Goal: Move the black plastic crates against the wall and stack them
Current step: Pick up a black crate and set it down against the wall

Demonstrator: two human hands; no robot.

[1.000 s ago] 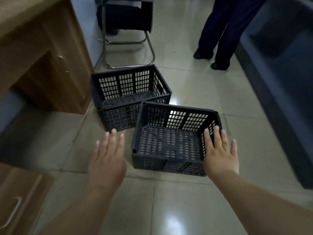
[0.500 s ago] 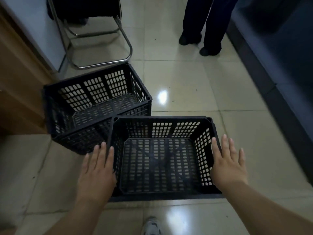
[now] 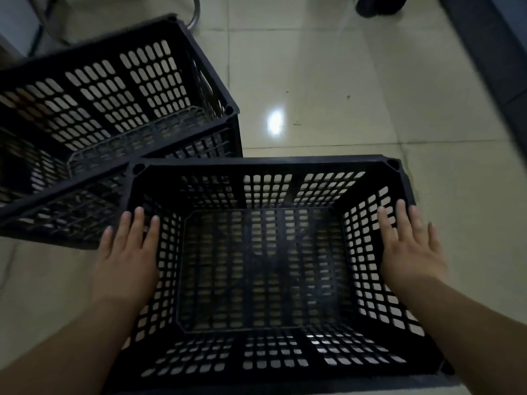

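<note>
A black perforated plastic crate stands empty on the tiled floor right below me. My left hand lies flat over its left rim with fingers straight. Over the right rim my right hand is spread the same way. Neither hand curls round the crate. A second black crate sits at the upper left, apparently the top of a two-crate stack, its near corner touching the first crate's far left corner.
A chair's metal leg shows behind the far crate. A person's black shoe is at the top right. A dark raised edge runs along the right side. Glossy beige floor tiles lie beyond the crates.
The view has dropped closer over the near crate. Both hands moved from beside the crate to over its left and right rims, fingers still straight.
</note>
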